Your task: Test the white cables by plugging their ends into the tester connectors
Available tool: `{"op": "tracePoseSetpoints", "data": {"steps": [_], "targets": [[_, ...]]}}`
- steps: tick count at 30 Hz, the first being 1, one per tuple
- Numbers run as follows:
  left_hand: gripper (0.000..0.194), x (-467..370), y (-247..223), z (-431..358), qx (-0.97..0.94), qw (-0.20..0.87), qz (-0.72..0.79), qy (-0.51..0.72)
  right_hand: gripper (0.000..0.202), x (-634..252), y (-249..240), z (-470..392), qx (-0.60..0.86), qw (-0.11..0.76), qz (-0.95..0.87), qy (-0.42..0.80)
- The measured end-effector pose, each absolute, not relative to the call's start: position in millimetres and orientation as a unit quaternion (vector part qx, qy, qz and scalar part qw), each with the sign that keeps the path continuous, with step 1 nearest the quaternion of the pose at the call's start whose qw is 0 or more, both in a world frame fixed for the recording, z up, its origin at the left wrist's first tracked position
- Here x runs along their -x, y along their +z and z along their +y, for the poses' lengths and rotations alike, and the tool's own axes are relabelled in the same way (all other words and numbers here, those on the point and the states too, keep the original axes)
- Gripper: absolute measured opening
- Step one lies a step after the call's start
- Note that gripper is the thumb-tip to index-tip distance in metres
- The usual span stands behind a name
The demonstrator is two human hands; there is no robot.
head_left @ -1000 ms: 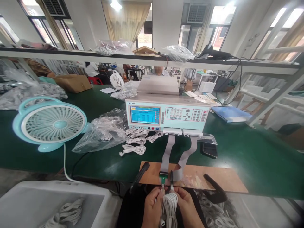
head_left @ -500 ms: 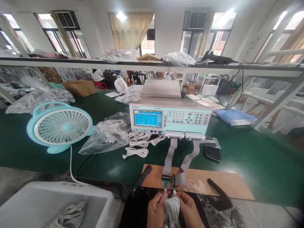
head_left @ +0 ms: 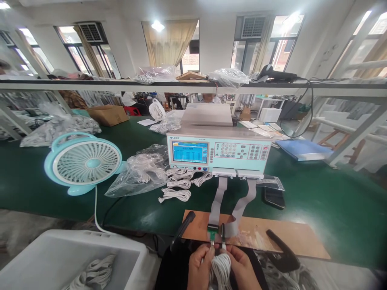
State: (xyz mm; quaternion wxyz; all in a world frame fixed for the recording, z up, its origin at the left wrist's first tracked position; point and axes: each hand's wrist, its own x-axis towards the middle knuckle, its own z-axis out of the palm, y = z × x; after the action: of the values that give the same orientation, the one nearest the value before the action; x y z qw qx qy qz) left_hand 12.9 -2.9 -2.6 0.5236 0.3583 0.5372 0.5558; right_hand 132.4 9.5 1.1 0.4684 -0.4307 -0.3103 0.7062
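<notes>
Fingers (head_left: 208, 253) of left hand (head_left: 199, 266) and right hand (head_left: 241, 266) are gripping ends of a coiled white cable (head_left: 221, 266) bunched between them, green board (head_left: 212, 234) and ribbon cables (head_left: 218, 200) lying just beyond.

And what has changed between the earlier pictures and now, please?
The view shifted: the scene now sits further right and slightly lower in frame. Nothing was visibly taken or let go. The left hand and right hand stay on the white cable bundle; the blue fan and instrument keep their places.
</notes>
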Motion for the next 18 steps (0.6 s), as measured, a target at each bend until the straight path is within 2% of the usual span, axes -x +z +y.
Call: {"op": "tracePoseSetpoints", "data": {"steps": [11, 18], "targets": [[0.046, -22.1, -20.5, -4.3, -0.341, 0.5, 0.559, 0.566, 0.031, -130.4, 2.0, 8.7, 0.422, 0.469, -0.294, 0.718], [0.04, -18.3, -9.2, 3.2, -0.38, 0.522, 0.542, 0.538, 0.033, -128.4, 9.5, 7.6, 0.448, 0.476, -0.309, 0.691]]}}
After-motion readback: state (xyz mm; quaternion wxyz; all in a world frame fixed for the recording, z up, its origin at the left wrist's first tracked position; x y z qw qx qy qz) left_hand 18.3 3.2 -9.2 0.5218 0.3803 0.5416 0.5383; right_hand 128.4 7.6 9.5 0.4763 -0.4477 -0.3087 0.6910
